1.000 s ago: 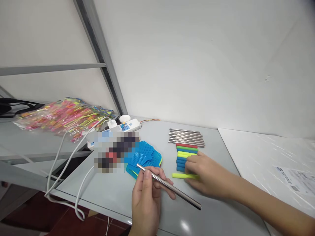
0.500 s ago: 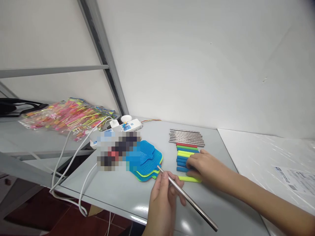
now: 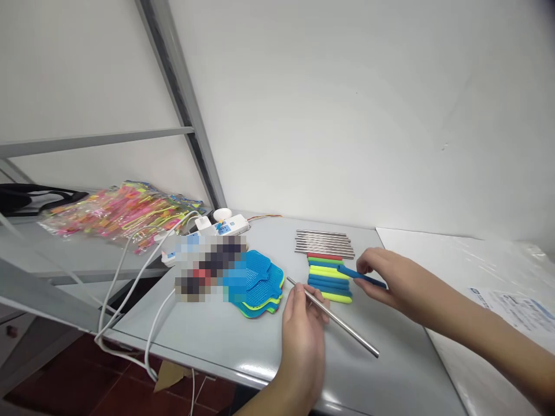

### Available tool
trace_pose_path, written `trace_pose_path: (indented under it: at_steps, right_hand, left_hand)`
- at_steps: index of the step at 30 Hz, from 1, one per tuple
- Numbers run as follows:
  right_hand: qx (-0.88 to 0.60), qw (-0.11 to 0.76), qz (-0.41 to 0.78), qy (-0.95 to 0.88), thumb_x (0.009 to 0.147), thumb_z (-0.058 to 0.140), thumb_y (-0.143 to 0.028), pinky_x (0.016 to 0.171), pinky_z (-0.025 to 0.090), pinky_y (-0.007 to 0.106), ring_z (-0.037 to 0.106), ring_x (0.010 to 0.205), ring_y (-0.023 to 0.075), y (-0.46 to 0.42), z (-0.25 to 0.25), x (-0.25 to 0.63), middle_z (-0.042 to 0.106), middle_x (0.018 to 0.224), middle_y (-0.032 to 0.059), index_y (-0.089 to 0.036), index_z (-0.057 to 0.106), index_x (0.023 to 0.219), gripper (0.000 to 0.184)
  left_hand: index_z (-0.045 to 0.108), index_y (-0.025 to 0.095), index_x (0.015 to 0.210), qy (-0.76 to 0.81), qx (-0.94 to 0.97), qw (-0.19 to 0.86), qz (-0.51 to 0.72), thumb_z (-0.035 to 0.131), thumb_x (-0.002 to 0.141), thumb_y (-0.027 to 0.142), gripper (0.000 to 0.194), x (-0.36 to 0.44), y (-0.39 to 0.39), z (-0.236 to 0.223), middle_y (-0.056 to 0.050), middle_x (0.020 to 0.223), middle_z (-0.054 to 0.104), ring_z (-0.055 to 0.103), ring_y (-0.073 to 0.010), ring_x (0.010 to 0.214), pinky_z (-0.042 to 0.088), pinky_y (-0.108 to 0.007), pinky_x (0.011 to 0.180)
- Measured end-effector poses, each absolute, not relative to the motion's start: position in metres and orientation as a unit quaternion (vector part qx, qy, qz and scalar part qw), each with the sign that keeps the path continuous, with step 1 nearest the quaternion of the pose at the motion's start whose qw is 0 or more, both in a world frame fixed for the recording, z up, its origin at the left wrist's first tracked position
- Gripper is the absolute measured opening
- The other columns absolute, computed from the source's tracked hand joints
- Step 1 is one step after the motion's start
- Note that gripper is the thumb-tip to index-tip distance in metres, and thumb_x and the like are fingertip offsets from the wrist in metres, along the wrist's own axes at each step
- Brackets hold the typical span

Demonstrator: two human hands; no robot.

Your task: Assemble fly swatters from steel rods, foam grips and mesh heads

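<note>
My left hand (image 3: 306, 318) is closed round a thin metal tube (image 3: 347, 327), which slants down to the right above the table. Between the thumb and fingers of my right hand (image 3: 381, 271) is a blue handle sleeve (image 3: 361, 276), held up off the table. Just left of that hand lies a row of coloured handle sleeves (image 3: 327, 270) in red, green, yellow and blue. Behind the row several metal tubes (image 3: 324, 242) lie side by side. Left of my left hand is a stack of fly swatter heads (image 3: 264, 289), blue on top with yellow-green beneath.
White power strips (image 3: 234, 224) with plugs and cables stand at the back left, beside a blurred-out dark object (image 3: 212, 266). Bagged colourful items (image 3: 130, 214) lie on a shelf at left. A white wrapped sheet (image 3: 477, 260) with a label is at right.
My right hand has lifted a blue sleeve out of the row and moved right with it. My left hand, still round the tube, has shifted slightly right.
</note>
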State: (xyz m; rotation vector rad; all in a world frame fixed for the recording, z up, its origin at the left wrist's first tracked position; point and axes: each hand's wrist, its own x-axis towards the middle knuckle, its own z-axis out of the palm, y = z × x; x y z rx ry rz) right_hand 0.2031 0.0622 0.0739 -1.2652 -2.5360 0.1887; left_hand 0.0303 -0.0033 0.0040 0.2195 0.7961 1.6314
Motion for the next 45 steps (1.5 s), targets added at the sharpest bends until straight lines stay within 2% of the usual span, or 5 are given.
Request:
trace_pose_path:
  at_steps: [4, 8, 14, 31, 45]
  right_hand:
    - [-0.509, 0.147, 0.153, -0.834, 0.093, 0.045, -0.040, 0.052, 0.043, 0.030, 0.057, 0.058, 0.0172, 0.032, 0.063, 0.214, 0.064, 0.077, -0.0004, -0.027, 0.046, 0.097, 0.013]
    - [-0.537, 0.196, 0.218, -0.791, 0.096, 0.040, -0.038, 0.056, 0.047, 0.029, 0.060, 0.063, 0.0182, -0.006, 0.037, 0.219, 0.063, 0.076, -0.0006, -0.029, 0.047, 0.112, 0.020]
    - [-0.552, 0.255, 0.293, -0.738, 0.096, 0.042, -0.041, 0.070, 0.053, 0.026, 0.065, 0.098, 0.0211, -0.056, 0.018, 0.214, 0.069, 0.104, 0.0036, -0.030, 0.054, 0.117, 0.026]
    - [-0.524, 0.277, 0.295, -0.750, 0.097, 0.042, -0.043, 0.089, 0.053, 0.035, 0.065, 0.106, 0.0243, -0.060, 0.025, 0.198, 0.069, 0.116, 0.0076, -0.029, 0.060, 0.118, 0.032]
    - [-0.509, 0.292, 0.317, -0.745, 0.097, 0.045, -0.038, 0.087, 0.054, 0.031, 0.066, 0.105, 0.0228, -0.062, 0.019, 0.198, 0.069, 0.118, 0.0056, -0.029, 0.061, 0.119, 0.029]
  left_hand:
    - [0.058, 0.018, 0.083, 0.343, 0.089, 0.607, 0.712, 0.064, 0.088, 0.039, 0.023, 0.029, -0.006, 0.006, 0.001, 0.076, 0.055, 0.051, -0.0085, 0.064, 0.051, -0.032, 0.084]
    - [0.057, 0.018, 0.083, 0.320, 0.119, 0.583, 0.737, 0.062, 0.090, 0.039, 0.023, 0.022, -0.005, 0.009, 0.003, 0.079, 0.054, 0.048, -0.0067, 0.061, 0.049, -0.039, 0.096]
    - [0.055, 0.020, 0.087, 0.300, 0.177, 0.558, 0.754, 0.056, 0.093, 0.041, 0.022, 0.020, -0.007, 0.025, 0.004, 0.079, 0.052, 0.043, -0.0051, 0.056, 0.052, -0.044, 0.092]
    - [0.054, 0.021, 0.089, 0.308, 0.218, 0.528, 0.761, 0.057, 0.091, 0.046, 0.025, 0.016, -0.014, 0.043, 0.004, 0.078, 0.054, 0.043, -0.0042, 0.053, 0.055, -0.044, 0.086]
    - [0.053, 0.022, 0.090, 0.326, 0.243, 0.529, 0.745, 0.051, 0.095, 0.042, 0.021, 0.020, -0.015, 0.036, 0.005, 0.074, 0.053, 0.045, -0.0052, 0.055, 0.056, -0.040, 0.084]
